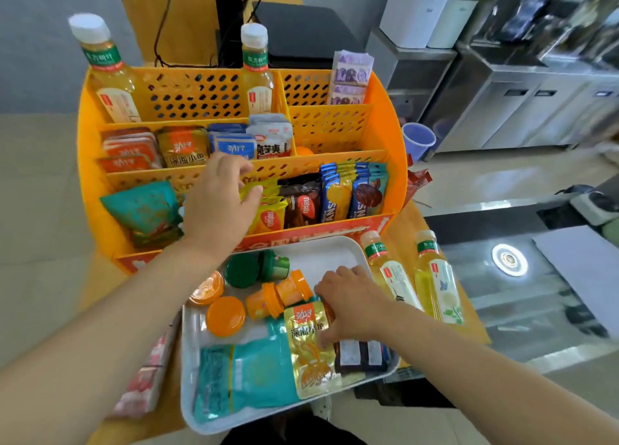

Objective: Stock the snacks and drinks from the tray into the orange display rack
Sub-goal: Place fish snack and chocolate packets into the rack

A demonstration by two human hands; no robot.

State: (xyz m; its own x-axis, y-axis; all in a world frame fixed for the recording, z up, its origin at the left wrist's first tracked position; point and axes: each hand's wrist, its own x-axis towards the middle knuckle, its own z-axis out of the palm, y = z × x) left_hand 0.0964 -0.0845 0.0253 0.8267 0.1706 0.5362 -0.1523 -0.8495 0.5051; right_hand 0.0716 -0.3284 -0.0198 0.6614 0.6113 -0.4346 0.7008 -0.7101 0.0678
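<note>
The orange display rack (385, 116) stands behind a white tray (335, 247). My left hand (217, 203) reaches into the rack's front row and grips a yellow wafer packet (268, 215) beside brown and blue packets. My right hand (351, 300) is down in the tray, its fingers on a gold fish snack packet (311, 347). The tray also holds teal bags (254, 374), orange-lidded cups (226, 315), green-lidded cups (243, 270) and a dark packet (361, 354). Two tea bottles (110, 72) stand in the rack's back row.
Two more tea bottles (435, 277) lie on the yellow table right of the tray. A pink packet (147, 374) lies left of the tray. Steel counters (502, 103) and a lavender cup (418, 139) are at the right; a dark monitor (301, 32) is behind the rack.
</note>
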